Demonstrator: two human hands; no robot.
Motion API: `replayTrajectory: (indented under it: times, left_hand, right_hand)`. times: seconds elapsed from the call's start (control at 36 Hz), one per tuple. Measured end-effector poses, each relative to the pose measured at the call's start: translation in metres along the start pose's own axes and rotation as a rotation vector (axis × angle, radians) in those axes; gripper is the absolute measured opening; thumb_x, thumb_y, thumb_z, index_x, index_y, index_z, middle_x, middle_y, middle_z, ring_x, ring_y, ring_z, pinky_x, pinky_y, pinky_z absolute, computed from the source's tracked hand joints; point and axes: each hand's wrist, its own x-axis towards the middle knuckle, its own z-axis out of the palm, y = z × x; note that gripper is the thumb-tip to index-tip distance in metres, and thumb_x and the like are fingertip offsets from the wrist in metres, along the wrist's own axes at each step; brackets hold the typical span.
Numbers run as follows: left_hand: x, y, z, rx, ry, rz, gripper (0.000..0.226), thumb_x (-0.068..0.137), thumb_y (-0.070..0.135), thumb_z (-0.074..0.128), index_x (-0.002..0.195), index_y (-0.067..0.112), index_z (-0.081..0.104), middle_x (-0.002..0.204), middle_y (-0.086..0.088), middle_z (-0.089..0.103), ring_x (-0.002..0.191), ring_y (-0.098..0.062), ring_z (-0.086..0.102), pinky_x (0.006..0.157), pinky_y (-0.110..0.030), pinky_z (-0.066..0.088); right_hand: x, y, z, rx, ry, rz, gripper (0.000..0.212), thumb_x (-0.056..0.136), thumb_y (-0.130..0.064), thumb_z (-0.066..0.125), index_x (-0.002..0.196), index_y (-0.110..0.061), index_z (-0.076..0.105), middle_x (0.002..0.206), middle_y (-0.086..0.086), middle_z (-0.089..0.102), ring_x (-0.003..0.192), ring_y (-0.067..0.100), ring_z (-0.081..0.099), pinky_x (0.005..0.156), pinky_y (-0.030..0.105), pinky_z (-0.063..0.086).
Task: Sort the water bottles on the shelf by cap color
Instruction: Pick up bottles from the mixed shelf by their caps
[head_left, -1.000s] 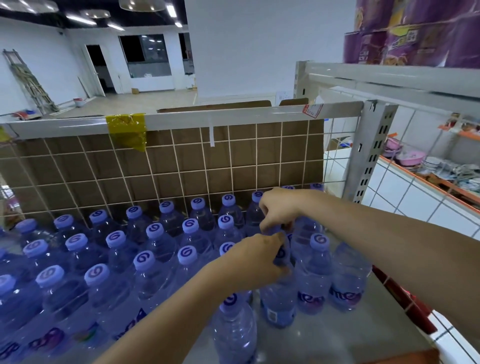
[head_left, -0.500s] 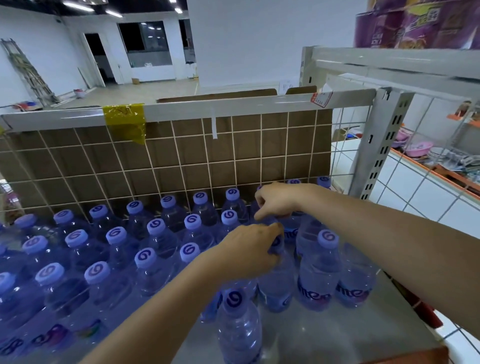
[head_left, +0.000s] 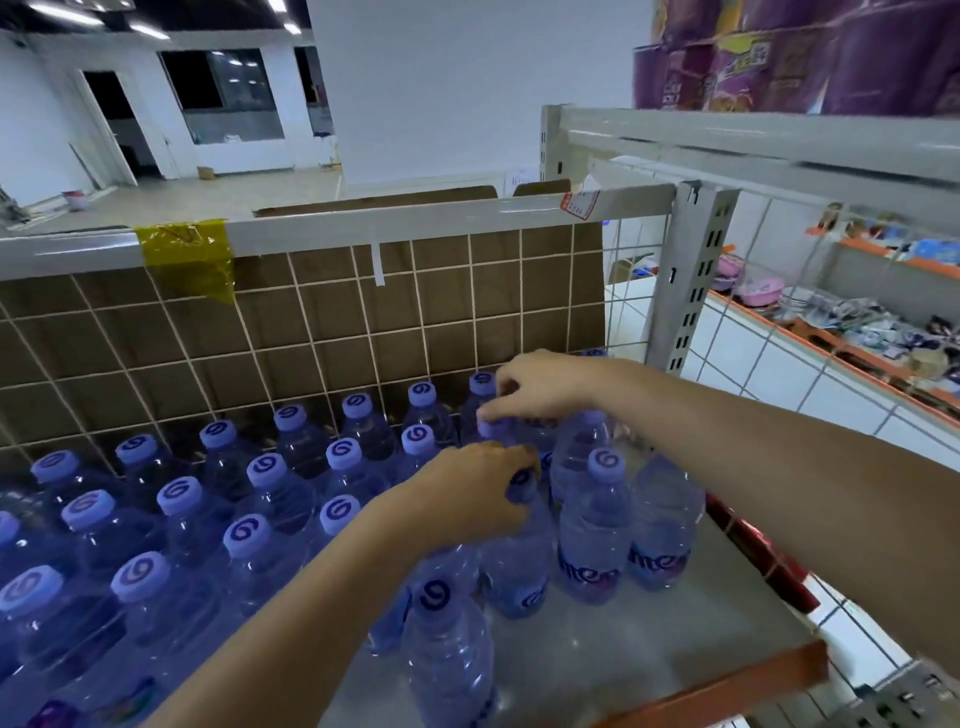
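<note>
Several clear water bottles with pale purple caps stand in rows on the grey shelf (head_left: 649, 654). My left hand (head_left: 472, 493) grips the neck and cap of a bottle (head_left: 519, 566) in the middle of the right-hand group; its cap is mostly hidden under my fingers. My right hand (head_left: 535, 387) reaches over from the right and pinches the cap of a bottle (head_left: 493, 431) one row further back. To the right stand a bottle with a swirl cap (head_left: 602, 462) and others. A lone bottle (head_left: 441, 649) stands near the front.
A wire grid backed with brown cardboard (head_left: 322, 332) closes the shelf's back, under a white rail with yellow tape (head_left: 187, 254). A perforated grey upright (head_left: 691, 275) stands at the right corner. Purple packs (head_left: 800, 52) sit on the shelf above. Another shelf with goods (head_left: 857, 322) lies to the right.
Both hands stay on the same bottles. The view has drifted, so the bottles and hands sit slightly lower and further back in the frame.
</note>
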Motion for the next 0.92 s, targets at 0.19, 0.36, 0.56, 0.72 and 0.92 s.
replayTrajectory:
  times: [0.19,0.36,0.56,0.72,0.92]
  left_hand:
    - [-0.001,0.000,-0.007,0.024,0.067,0.000,0.037,0.086,0.041,0.053,0.121,0.026,0.049,0.115,-0.002,0.054,0.104,-0.027,0.054,0.090,-0.044,0.046]
    - [-0.001,0.006,-0.013,0.098,0.207,0.076,0.038,0.090,0.045,0.052,0.121,0.023,0.051,0.118,-0.001,0.052,0.111,-0.022,0.048,0.092,-0.036,0.041]
    - [0.007,0.026,-0.009,0.160,0.250,0.149,0.041,0.091,0.048,0.051,0.121,0.020,0.049,0.114,-0.002,0.053,0.108,-0.023,0.050,0.081,-0.031,0.035]
    - [0.025,0.048,-0.005,0.197,0.145,0.166,0.063,0.090,0.048,0.054,0.144,0.022,0.032,0.128,-0.005,0.052,0.118,-0.027,0.047,0.090,-0.037,0.038]
    - [0.048,0.063,0.006,0.143,0.027,0.140,0.050,0.089,0.038,0.056,0.132,0.016,0.044,0.128,-0.005,0.051,0.103,-0.030,0.056,0.074,-0.034,0.042]
  right_hand:
    - [-0.022,0.024,-0.019,-0.080,0.180,0.046,0.031,0.093,-0.040,0.059,0.095,-0.009,0.066,0.089,0.010,0.069,0.073,0.023,0.066,0.059,0.028,0.048]
    - [-0.034,0.050,-0.022,-0.166,0.258,0.123,0.028,0.088,-0.042,0.064,0.089,-0.014,0.064,0.084,0.002,0.061,0.083,0.021,0.059,0.059,0.028,0.041]
    - [-0.046,0.066,-0.012,-0.169,0.164,0.177,0.048,0.082,-0.058,0.065,0.104,-0.016,0.059,0.099,0.002,0.060,0.086,0.019,0.056,0.065,0.030,0.041]
    - [-0.039,0.069,0.000,-0.183,0.072,0.100,0.023,0.090,-0.038,0.063,0.096,-0.019,0.052,0.077,-0.004,0.047,0.064,0.011,0.046,0.049,0.020,0.031]
    - [-0.020,0.072,0.001,-0.095,0.061,-0.038,0.020,0.085,-0.029,0.069,0.080,-0.020,0.051,0.071,-0.001,0.053,0.064,0.016,0.053,0.061,0.033,0.042]
